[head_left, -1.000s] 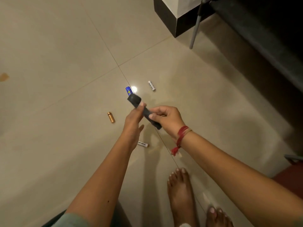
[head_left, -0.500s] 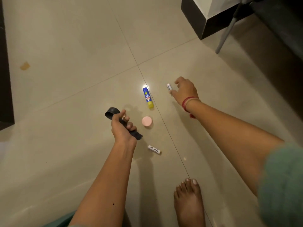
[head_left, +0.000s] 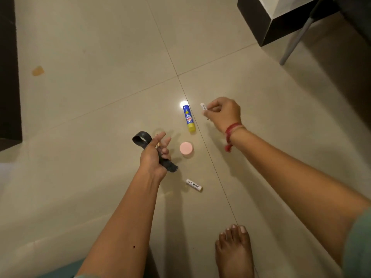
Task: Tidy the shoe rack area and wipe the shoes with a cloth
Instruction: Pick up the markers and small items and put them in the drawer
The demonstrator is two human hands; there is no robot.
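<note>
Our left hand point(head_left: 153, 155) has its lower fingers curled round a dark strap point(head_left: 141, 138), whose looped end sticks up past the thumb. The index and middle fingers are held looser, probably to keep something small and gold point(head_left: 158, 144) that shows between them; we cannot tell what it is. Carrying both in one hand seems meant to leave the other free for collecting. Our right hand point(head_left: 222, 113), with a red thread point(head_left: 230, 130) at the wrist, pinches a small white tube point(head_left: 203, 106) between thumb and fingertips. Whether the tube is clear of the floor point(head_left: 100, 57) we cannot tell. Between our hands lie a blue and yellow glue stick point(head_left: 188, 118) and a round pink lid point(head_left: 186, 148), and a second white tube point(head_left: 193, 185) lies nearer our bare foot point(head_left: 233, 251). These look like loose clutter to be gathered one at a time. Farther out stand a grey chair leg point(head_left: 295, 40) and a dark block point(head_left: 281, 23). The shoes, cloth and shoe rack are not in view, so we judge wiping has not begun.
</note>
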